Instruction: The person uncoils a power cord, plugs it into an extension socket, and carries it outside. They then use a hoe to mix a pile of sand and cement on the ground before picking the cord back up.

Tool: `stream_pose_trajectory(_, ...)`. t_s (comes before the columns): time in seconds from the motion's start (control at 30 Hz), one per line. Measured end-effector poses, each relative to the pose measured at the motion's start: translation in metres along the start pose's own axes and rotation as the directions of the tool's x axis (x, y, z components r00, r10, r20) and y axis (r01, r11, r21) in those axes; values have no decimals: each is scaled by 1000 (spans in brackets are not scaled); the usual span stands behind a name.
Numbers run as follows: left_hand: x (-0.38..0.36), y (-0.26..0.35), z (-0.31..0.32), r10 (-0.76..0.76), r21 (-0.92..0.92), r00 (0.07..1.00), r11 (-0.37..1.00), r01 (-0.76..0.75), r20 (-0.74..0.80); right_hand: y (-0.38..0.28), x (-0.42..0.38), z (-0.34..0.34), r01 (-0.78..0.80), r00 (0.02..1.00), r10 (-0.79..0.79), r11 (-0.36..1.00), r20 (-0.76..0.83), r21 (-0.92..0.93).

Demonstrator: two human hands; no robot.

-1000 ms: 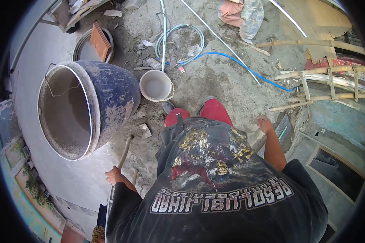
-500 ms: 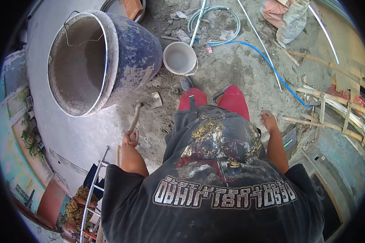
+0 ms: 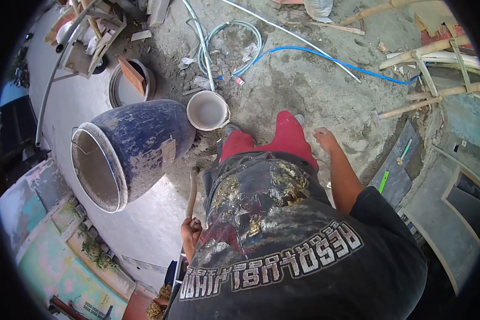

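At the lower left, my left hand (image 3: 191, 230) is closed around the wooden handle of a hoe (image 3: 192, 194). The handle points away from me beside my shirt, and its blade is largely hidden now. My right hand (image 3: 325, 140) hangs at my right side, empty, with its fingers loosely curled. Ahead of my feet stands a pale bucket (image 3: 208, 110) with a greyish inside. To its left a large blue drum (image 3: 144, 141), smeared with dried cement, leans with its mouth towards the lower left.
A round tub (image 3: 113, 92) holds orange tiles (image 3: 132, 76). Coiled hose (image 3: 258, 40), a blue pipe (image 3: 325, 52) and a white pipe (image 3: 298, 40) cross the dirt. Bamboo poles (image 3: 410, 106) lie right. A cart (image 3: 88, 58) stands upper left. Part of a person (image 3: 157, 308) shows at the lower edge.
The view has swung, so the drum and bucket sit lower and the cart has come into sight. My left hand, still on the hoe, is closer to my body. The hoe's blade has gone from clear view.
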State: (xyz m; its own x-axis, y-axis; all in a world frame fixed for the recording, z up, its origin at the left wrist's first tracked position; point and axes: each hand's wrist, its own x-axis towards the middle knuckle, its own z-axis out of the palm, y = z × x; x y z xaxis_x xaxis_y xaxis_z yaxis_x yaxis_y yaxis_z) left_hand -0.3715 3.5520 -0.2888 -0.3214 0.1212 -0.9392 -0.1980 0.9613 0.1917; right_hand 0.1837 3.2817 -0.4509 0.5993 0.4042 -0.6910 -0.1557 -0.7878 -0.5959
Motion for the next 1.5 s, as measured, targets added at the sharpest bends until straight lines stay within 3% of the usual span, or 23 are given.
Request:
stream_pose_trajectory(0.07, -51, -13, 21, 49, 60, 999, 997, -49, 14, -2, -4, -20, -93, 994, 91, 995, 67, 23)
stream_pose_trajectory(0.13, -79, -26, 27, 118, 131, 993, 984, -117, -4, 21, 2, -42, -12, 1000, 13, 999, 29, -47)
stream_pose_trajectory(0.17, -104, -32, 46, 172, 261, 985, 950, -173, 29, 35, 2, -53, 24, 1000, -22, 996, 21, -84)
stream_pose_trajectory(0.27, -185, -42, 94, 290, 576, 951, 762, -295, 104, 65, 1, -89, -180, 983, 178, 983, 51, 31)
stream_pose_trajectory(0.37, -237, -51, 123, 321, 728, 940, 616, -301, 117, 89, -6, -114, -146, 988, 149, 986, -34, 85)
stream_pose_trajectory(0.5, -275, -61, 168, 321, 905, 912, 254, -341, 254, 96, -9, -121, -228, 972, 235, 923, 16, 310)
stream_pose_trajectory(0.6, -301, -75, 207, 272, 888, 846, -93, -451, 458, 95, -16, -104, -223, 972, 233, 868, 34, 444)
stream_pose_trajectory(0.73, -325, -101, 270, 190, 784, 778, -338, -521, 599, 104, -16, -61, -89, 993, 113, 871, -20, 484)
stream_pose_trajectory(0.8, -305, -101, 275, 173, 726, 726, -374, -577, 666, 107, -13, -34, -18, 997, 58, 832, -55, 555)
stream_pose_trajectory(0.87, -308, -114, 296, 101, 692, 703, -324, -645, 703, 90, -28, -38, -9, 998, 40, 880, -54, 476)
stream_pose_trajectory(0.93, -324, -133, 324, 37, 621, 666, -403, -672, 745, 71, -38, -46, -52, 998, 69, 822, -7, 567)
stream_pose_trajectory(1.03, -364, -154, 367, -97, 383, 590, -674, -631, 801, 58, -37, -41, -198, 980, 111, 548, 164, 813)
stream_pose_trajectory(1.07, -372, -158, 377, -155, 263, 564, -764, -589, 811, 56, -33, -43, -238, 970, 132, 379, 202, 894)
stream_pose_trajectory(1.1, -369, -152, 382, -172, 305, 530, -655, -691, 830, 51, -31, -48, -271, 959, 138, 198, 247, 942)
stream_pose_trajectory(1.17, -382, -144, 396, -271, 198, 502, -690, -696, 821, 39, -28, -62, -260, 947, 169, -100, 274, 960)
stream_pose_trajectory(1.27, -422, -158, 432, -426, 72, 469, -677, -733, 774, 29, -3, -90, 117, 967, 251, -607, 50, 786)
stream_pose_trajectory(1.3, -440, -164, 450, -465, 21, 531, -738, -675, 709, 33, 4, -102, 180, 949, 311, -655, 45, 734)
stream_pose_trajectory(1.37, -452, -175, 480, -602, -201, 518, -747, -634, 607, 42, 12, -117, 308, 899, 433, -728, 63, 612)
stream_pose_trajectory(1.5, -454, -201, 561, -763, -549, 485, -645, -532, 427, 76, 37, -85, 470, 769, 625, -697, 137, 541)
